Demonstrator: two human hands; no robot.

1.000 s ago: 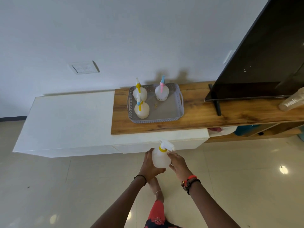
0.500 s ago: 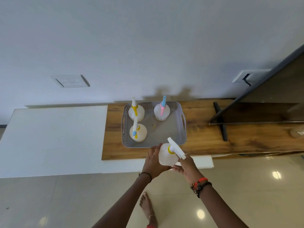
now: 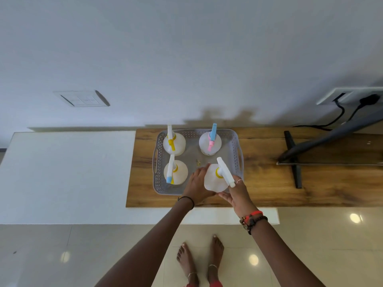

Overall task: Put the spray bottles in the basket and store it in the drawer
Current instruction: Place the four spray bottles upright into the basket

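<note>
1. Spray bottle with a white trigger and yellow collar sits over the near right corner of the grey basket, cupped between both hands; whether its base touches the basket floor cannot be told.
2. The left hand wraps the bottle's left side, fingers curled round the body, a dark band on the wrist.
3. The right hand presses the bottle's right and near side, a ring on one finger, red and dark bracelets at the wrist.
4. In the basket's near left corner stands a bottle with a blue-tipped trigger, upright.
5. Farther back in the basket, the far left corner holds a bottle with a yellow trigger, and the far right corner one with a blue and pink trigger.
6. The basket rests on a wooden top; to the basket's left lies a white cabinet top, to its right a dark screen stand.
7. Behind the basket rises a white wall.
</note>
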